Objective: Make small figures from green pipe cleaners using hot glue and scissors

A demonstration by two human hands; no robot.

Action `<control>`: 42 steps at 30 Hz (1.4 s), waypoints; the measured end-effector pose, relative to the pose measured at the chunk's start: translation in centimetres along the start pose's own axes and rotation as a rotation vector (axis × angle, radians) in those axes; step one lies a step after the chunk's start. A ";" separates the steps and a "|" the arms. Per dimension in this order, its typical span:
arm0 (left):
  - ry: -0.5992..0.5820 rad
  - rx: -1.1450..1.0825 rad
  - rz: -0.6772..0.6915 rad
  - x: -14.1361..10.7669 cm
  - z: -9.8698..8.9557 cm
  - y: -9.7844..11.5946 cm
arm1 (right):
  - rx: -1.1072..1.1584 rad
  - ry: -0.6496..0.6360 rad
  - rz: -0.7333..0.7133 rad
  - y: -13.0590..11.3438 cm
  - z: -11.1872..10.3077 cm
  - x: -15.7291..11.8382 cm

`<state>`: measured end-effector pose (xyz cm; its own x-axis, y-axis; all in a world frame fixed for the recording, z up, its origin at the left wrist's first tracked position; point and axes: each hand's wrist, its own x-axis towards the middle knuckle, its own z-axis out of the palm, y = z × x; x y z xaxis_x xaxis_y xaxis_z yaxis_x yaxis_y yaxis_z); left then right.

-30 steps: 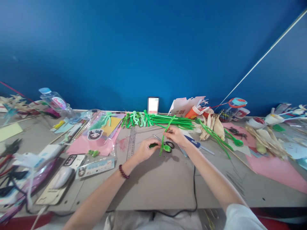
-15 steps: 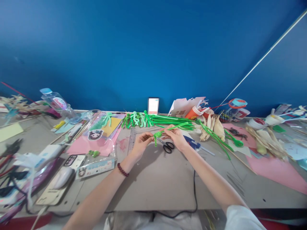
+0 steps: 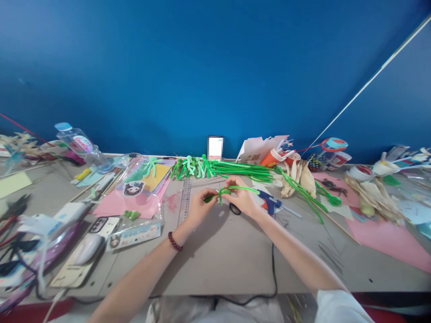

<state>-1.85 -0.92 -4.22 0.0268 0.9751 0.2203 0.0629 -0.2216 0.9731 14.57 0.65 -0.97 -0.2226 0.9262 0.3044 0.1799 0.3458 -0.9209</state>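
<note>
Between my two hands is a bright green pipe cleaner point(image 3: 247, 189), coiled and bent at its left part. The fingers of my left hand point(image 3: 203, 202) are closed on the coiled end. My right hand point(image 3: 243, 197) pinches it close by, and its straight tail sticks out to the right past that hand. Under the right hand lie black-handled scissors point(image 3: 235, 209), mostly covered. A clear ruler point(image 3: 185, 197) is left of my left hand. To the right of my right hand rests a blue glue gun point(image 3: 271, 202).
Along the back lie green pipe cleaners point(image 3: 244, 168) and twisted light-green pieces point(image 3: 198, 166). A phone point(image 3: 215, 148) leans on the blue wall. At left are pink paper point(image 3: 148, 204), a mouse point(image 3: 88, 249) and a bottle point(image 3: 81, 142). Dried husks point(image 3: 306, 180) lie right; a black cable point(image 3: 274, 267) crosses the front.
My right hand has moved left and slightly down, closer to my left hand. The pipe cleaner's tail now points right past the hand, and the scissors are more covered.
</note>
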 end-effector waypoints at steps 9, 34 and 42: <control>-0.018 0.161 0.152 -0.5 0.1 0.6 | -0.176 -0.010 -0.112 -0.1 0.1 -0.3; -0.540 -0.741 -0.721 0.0 -0.6 -0.4 | -0.003 -0.253 -0.089 -0.5 -0.6 -0.4; -0.482 -0.758 -0.706 -0.1 -0.2 -0.1 | 0.070 -0.266 -0.094 -0.5 -0.9 -0.4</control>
<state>-2.01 -1.01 -4.30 0.6149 0.7365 -0.2817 -0.3980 0.5983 0.6955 15.41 0.19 -0.38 -0.4805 0.8153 0.3230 0.0824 0.4087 -0.9089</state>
